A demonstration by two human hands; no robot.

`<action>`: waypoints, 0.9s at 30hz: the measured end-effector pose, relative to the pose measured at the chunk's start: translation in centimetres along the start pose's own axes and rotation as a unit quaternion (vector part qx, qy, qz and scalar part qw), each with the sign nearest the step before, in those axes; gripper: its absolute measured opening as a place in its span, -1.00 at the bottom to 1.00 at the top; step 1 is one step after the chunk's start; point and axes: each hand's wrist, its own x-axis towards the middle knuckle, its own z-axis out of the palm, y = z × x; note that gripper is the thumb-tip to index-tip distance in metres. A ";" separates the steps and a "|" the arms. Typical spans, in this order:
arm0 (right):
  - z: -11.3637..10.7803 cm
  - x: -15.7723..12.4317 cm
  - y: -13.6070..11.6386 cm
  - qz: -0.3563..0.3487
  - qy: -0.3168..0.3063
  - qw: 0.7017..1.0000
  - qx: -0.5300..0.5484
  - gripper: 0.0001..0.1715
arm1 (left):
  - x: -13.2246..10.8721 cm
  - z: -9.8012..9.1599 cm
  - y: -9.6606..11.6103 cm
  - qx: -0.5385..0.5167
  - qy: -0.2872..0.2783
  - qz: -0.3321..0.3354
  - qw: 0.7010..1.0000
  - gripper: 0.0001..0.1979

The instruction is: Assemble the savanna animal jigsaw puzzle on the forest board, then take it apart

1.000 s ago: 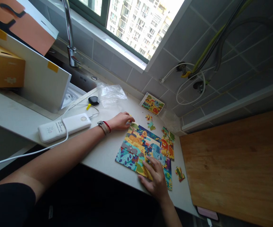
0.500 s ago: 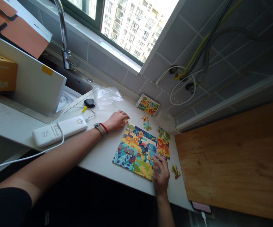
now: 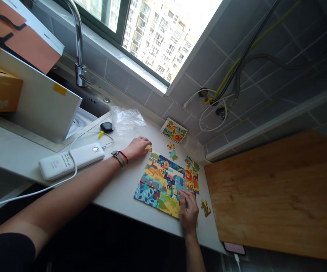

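A colourful jigsaw puzzle [image 3: 160, 180] lies partly assembled on the white counter [image 3: 121, 181]. My left hand [image 3: 137, 147] rests at its far left corner, fingers curled on a small yellowish puzzle piece [image 3: 149, 148]. At the near right corner of the puzzle, my right hand [image 3: 188, 210] lies with its fingers bent down onto the pieces there. A loose piece [image 3: 205, 207] sits just right of that hand. Two more loose pieces [image 3: 171, 151] lie beyond the puzzle, and a joined strip [image 3: 192, 173] sits along its right side.
A picture card [image 3: 173, 130] leans on the tiled wall. A white power bank [image 3: 71, 159] with cable, a black object [image 3: 106, 126] and a clear plastic bag [image 3: 127, 118] lie left. White board, cardboard box and tap stand far left. A wooden board [image 3: 276, 192] fills the right.
My right hand has slid from the puzzle's near middle to its near right corner and curled its fingers. The left hand has stayed at the far left corner. The view shifted slightly.
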 end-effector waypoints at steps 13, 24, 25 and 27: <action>-0.1 0.9 -0.2 0.007 0.011 1.000 0.000 -0.61 | 0.2 0.4 1.9 -0.069 0.037 0.071 0.994 -0.77; 0.7 19.0 6.8 0.103 -0.164 0.969 -0.156 -0.66 | 0.2 0.7 2.4 -0.091 0.022 0.081 0.992 -0.77; 1.1 20.0 7.4 0.110 -0.183 0.963 -0.165 -0.69 | 0.2 0.7 2.5 -0.091 0.021 0.081 0.992 -0.77; 1.9 21.3 8.3 0.119 -0.221 0.951 -0.182 -0.68 | 0.2 0.7 2.4 -0.091 0.019 0.081 0.992 -0.77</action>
